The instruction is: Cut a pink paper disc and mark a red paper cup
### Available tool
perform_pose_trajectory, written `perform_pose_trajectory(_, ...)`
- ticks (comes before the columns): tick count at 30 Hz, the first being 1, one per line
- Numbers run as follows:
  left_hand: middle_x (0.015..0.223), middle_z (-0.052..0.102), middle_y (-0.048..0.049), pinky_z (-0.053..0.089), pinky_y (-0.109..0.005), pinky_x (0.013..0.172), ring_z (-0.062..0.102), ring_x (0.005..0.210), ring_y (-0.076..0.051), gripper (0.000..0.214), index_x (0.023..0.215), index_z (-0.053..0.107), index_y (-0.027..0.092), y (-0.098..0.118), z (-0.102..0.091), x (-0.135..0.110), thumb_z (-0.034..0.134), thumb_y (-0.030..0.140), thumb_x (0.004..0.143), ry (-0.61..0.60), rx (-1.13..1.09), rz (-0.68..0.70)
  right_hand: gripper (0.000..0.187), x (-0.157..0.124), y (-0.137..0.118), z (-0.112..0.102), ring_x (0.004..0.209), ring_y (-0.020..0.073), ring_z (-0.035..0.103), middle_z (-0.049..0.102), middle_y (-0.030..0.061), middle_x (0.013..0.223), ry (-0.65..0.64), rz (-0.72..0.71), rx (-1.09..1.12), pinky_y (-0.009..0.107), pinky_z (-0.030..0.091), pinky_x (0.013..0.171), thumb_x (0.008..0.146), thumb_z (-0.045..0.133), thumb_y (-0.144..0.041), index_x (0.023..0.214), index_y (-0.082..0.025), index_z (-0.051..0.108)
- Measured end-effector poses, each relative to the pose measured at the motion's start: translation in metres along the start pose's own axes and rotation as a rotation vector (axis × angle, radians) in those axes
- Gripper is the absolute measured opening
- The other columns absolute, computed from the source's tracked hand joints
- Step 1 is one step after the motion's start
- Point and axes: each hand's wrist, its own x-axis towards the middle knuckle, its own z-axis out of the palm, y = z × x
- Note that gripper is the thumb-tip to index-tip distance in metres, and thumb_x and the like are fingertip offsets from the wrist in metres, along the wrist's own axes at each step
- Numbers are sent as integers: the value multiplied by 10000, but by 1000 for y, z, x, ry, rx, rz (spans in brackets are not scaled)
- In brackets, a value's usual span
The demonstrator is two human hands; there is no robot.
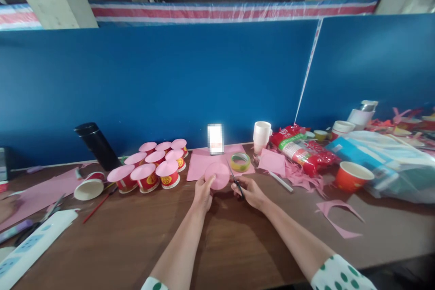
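A round pink paper disc [219,176] is pinched between the thumb and fingers of my left hand [203,191], held above the brown table. My right hand [250,193] grips a pair of scissors [240,188] with dark handles, its blades pointing up beside the disc's right edge. Behind them a roll of clear yellowish tape [240,162] lies on a pink paper sheet [197,163]. To the left stand several red paper cups [169,180], each topped with a pink disc.
A black bottle [98,147] leans at the left, near a tipped cup [89,186] and a power strip [37,244]. White cups [261,136], a red package [306,149], pink scraps [340,217] and an orange cup [353,176] lie right. Another person's hand [8,207] shows far left.
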Motion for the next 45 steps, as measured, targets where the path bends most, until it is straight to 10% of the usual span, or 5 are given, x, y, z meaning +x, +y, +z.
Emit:
perform_pose_trajectory(38, 710, 672, -35, 475, -256, 643, 609, 640, -133, 292, 778, 628, 119, 2, 5, -3, 744, 260, 550, -70, 34, 0, 371, 3, 4, 2, 492, 92, 482, 523, -35, 555, 84, 2, 55, 197, 379, 456, 685, 669, -426, 919, -145, 600)
perform_pose_trajectory(45, 763, 683, -56, 467, -236, 566, 618, 607, -143, 589, 1118, 545, 149, 1, 4, -3, 737, 315, 586, -149, 152, -18, 399, 8, 6, -2, 467, 96, 479, 530, -40, 531, 175, -26, 71, 218, 378, 469, 665, 677, -443, 914, -140, 599)
